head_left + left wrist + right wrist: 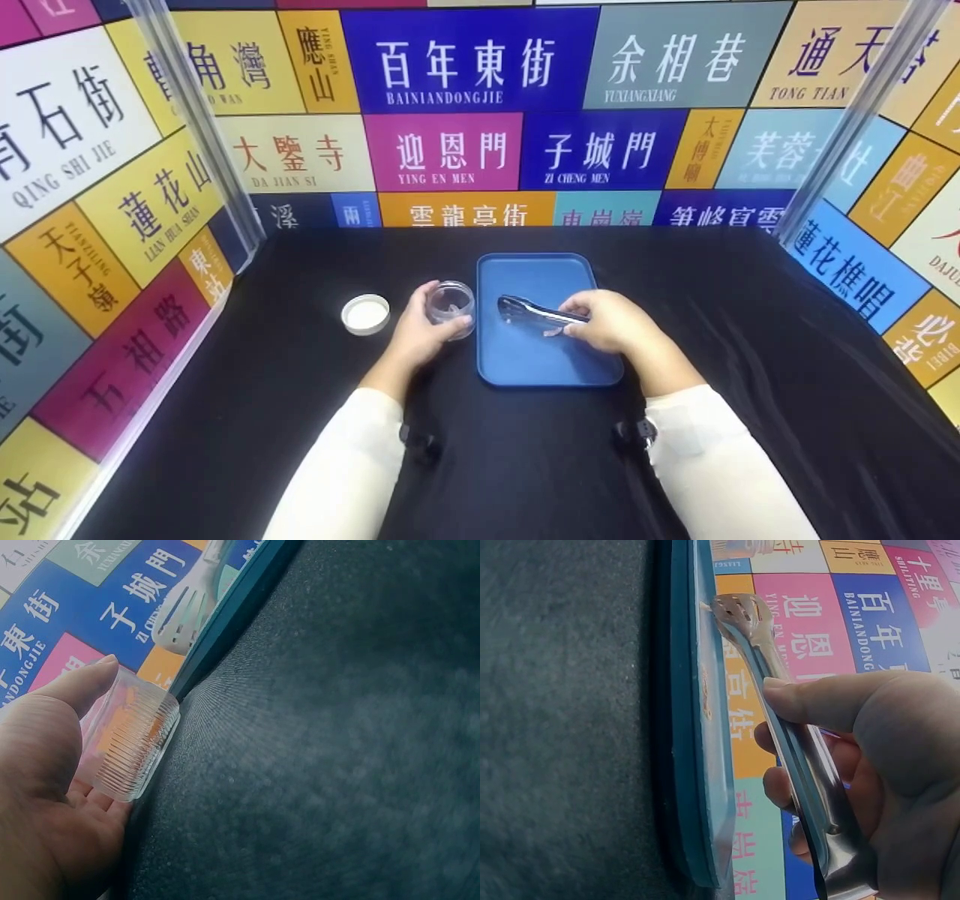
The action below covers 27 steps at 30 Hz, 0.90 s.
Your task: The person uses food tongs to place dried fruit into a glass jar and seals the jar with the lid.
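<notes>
My left hand grips a clear ribbed jar that stands without its lid just left of the blue tray. Something small and pale lies inside the jar. In my right hand is a pair of metal tongs, thumb on one side and fingers curled round the other. The slotted tips of the tongs reach left, low over the tray. Beneath the tongs, a small pale piece lies on the tray, and the right wrist view shows a small brownish piece on its surface.
A round white lid lies on the black cloth left of the jar. Panels with coloured street-name signs wall in the table at the back and both sides, with clear posts at the corners.
</notes>
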{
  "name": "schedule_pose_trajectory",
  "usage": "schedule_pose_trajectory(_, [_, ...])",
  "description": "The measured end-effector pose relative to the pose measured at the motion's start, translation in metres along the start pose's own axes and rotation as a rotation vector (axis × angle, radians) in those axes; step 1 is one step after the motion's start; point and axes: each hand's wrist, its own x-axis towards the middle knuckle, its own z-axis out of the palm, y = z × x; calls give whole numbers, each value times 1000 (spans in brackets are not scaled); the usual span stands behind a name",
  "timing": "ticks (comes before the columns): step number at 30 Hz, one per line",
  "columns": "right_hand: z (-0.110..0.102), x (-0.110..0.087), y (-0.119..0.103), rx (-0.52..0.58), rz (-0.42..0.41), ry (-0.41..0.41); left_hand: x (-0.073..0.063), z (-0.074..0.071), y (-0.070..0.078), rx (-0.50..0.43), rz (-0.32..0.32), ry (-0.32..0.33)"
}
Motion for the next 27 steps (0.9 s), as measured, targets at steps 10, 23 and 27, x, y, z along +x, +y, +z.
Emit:
schedule_pose_trajectory(10, [-2,1,-2,19,-2,52,-1,0,1,10,-6,2])
schedule_pose_trajectory(23, [-6,-2,-11,53,40,96,0,0,2,3,-7,0])
schedule_pose_trajectory(27, [-6,-3,-12,56,27,115,0,0,1,11,-5,1])
